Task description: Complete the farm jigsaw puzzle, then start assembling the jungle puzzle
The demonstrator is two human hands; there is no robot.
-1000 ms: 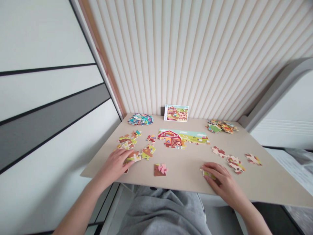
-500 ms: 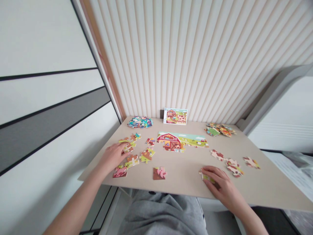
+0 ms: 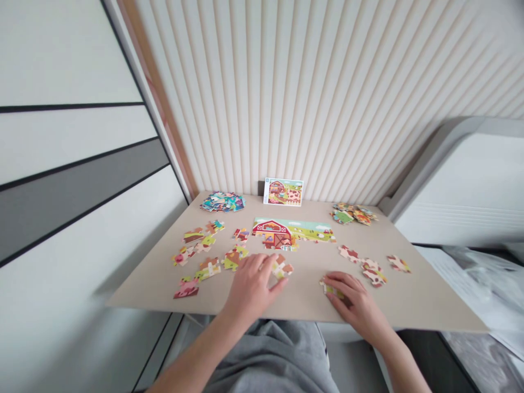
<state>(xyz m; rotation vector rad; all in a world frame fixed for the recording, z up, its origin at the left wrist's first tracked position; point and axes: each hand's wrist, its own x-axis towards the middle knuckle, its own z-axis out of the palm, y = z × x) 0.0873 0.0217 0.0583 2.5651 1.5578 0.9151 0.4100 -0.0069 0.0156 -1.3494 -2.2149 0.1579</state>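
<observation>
My left hand (image 3: 254,283) is over the middle of the table, its thumb and fingers closed on a brown, white and green puzzle piece (image 3: 283,267). Just beyond that piece lies the joined part of a farm puzzle (image 3: 315,230), with a red barn and a green field. My right hand (image 3: 352,299) rests near the front edge, fingers curled over a green and white puzzle piece (image 3: 327,287), which they partly cover. Brown and white cow-patterned pieces (image 3: 371,273) lie beyond the right hand. Several loose pieces (image 3: 208,269) are spread left of the left hand.
A picture card (image 3: 283,192) of the farm leans upright against the ribbed wall. Heaps of pieces lie at the back: a blue one (image 3: 223,202) at left, an orange and green one (image 3: 352,214) at right. A white cabinet (image 3: 82,218) borders the table's left side.
My left hand has moved right from the left-hand pieces to mid-table, carrying a puzzle piece. The pink and brown piece at front centre is now out of sight. My right hand stays on its piece.
</observation>
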